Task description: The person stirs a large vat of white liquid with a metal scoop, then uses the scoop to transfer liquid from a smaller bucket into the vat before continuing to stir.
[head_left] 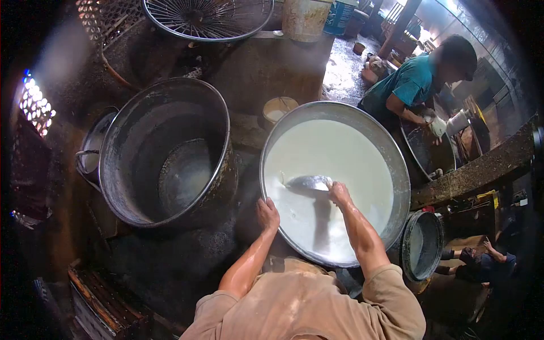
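Observation:
A large round metal pot filled with white, milky liquid stands in front of me. My right hand is closed around the end of a shiny metal scoop, which lies partly in the liquid left of the hand. At the pot's near left edge, my left hand grips the rim, with part of its fingers hidden.
To the left is a deep metal pot with wet residue at its bottom. A small bucket stands behind. A round wire rack and buckets are at the back. A person in teal works at right beyond a beam.

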`<state>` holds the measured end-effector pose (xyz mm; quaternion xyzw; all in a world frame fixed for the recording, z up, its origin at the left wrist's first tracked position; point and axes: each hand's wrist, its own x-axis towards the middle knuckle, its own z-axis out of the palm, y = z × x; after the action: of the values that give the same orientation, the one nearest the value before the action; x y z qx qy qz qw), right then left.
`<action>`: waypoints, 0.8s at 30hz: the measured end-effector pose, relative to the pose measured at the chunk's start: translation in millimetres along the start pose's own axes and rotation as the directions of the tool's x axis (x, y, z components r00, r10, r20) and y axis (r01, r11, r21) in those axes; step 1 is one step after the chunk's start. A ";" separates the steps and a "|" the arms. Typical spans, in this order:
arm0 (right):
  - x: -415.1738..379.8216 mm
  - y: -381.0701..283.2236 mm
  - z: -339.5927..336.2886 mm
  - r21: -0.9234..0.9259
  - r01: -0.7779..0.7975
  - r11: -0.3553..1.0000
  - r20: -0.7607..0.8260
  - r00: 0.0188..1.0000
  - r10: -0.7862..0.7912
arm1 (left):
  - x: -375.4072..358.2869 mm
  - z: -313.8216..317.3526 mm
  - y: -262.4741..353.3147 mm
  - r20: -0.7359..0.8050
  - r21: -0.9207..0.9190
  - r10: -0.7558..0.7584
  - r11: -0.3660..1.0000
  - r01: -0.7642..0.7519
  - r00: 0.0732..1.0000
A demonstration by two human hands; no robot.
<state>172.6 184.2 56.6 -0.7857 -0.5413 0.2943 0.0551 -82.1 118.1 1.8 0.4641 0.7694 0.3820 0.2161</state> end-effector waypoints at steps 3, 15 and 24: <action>-14.0 36.3 14.9 -0.043 -0.011 0.999 -0.038 0.999 0.009 | 0.6 3.0 -5.1 0.015 -0.026 -0.015 1.000 0.015 1.000; -111.8 148.5 12.1 -0.095 -0.129 0.987 0.096 0.986 0.138 | 4.2 -3.6 -3.1 0.017 0.007 0.021 1.000 -0.021 1.000; -180.3 213.8 -72.2 0.002 -0.048 0.999 0.018 0.999 0.048 | 1.3 -6.4 -0.3 -0.021 -0.010 0.023 1.000 -0.023 1.000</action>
<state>341.8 -45.5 101.9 -0.7956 -0.5226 0.3033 0.0441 -87.4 116.7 5.6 0.4677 0.7643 0.3932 0.2061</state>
